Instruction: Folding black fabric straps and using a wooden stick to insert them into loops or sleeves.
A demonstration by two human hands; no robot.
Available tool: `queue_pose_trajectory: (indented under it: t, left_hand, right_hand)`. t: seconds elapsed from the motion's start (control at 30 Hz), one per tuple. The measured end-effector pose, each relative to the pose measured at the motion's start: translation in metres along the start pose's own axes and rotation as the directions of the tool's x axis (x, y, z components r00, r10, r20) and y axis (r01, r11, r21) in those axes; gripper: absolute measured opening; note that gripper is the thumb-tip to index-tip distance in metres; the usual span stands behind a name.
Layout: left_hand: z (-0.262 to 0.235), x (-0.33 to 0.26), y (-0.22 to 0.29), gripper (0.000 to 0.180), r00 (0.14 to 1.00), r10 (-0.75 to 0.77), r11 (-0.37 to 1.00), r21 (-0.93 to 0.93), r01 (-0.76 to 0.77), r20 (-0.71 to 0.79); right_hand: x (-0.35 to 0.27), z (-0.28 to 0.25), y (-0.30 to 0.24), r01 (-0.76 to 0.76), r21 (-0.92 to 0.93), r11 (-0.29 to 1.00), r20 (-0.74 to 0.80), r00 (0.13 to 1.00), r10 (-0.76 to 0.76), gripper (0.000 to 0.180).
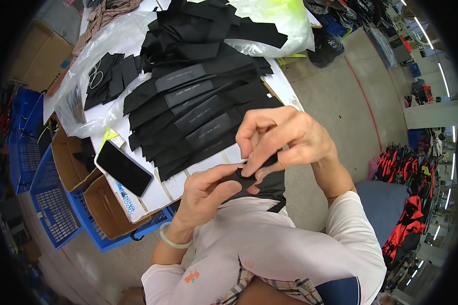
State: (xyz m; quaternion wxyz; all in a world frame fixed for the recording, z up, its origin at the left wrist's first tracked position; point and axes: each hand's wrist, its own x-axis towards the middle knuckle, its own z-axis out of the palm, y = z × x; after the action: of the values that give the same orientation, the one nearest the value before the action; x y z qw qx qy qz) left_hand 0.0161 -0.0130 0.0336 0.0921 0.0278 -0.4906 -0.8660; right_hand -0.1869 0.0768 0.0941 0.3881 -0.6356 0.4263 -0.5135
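Both the left hand (208,190) and right hand (280,140) pinch one black fabric piece (267,183); five labelled black strips (198,109) and one phone (123,168) lie on the white worktop (285,86), concrete floor (336,107) beside.

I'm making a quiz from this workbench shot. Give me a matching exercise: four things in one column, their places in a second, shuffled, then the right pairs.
1. phone
2. black fabric piece
3. bangle
4. stack of black labelled strips

A. spread over the middle of the table
B. on the left hand's wrist
C. pinched between left hand and right hand
D. lying screen-up at the table's near left edge

Pairs: 1-D, 2-C, 3-B, 4-A
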Motion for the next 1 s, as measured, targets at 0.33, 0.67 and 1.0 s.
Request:
queue_pose_trajectory:
  t: [0.33,0.67,1.0]
  left_hand:
    - [0.004,-0.002,0.001,0.029,1.0,0.003,0.999,-0.05,-0.004,-0.025]
    - [0.01,0.0,0.006,0.015,0.97,-0.179,0.98,0.054,0.19,-0.165]
    - [-0.01,0.002,0.018,0.013,0.883,-0.469,0.849,-0.296,0.438,-0.038]
  right_hand:
    - [-0.016,-0.002,-0.004,-0.424,0.337,0.841,-0.012,0.891,0.454,0.01]
    - [-0.006,0.006,-0.008,-0.569,-0.108,0.815,0.282,0.769,0.574,0.007]
    - [-0.013,0.015,0.003,-0.57,-0.022,0.821,0.221,0.798,0.56,0.005]
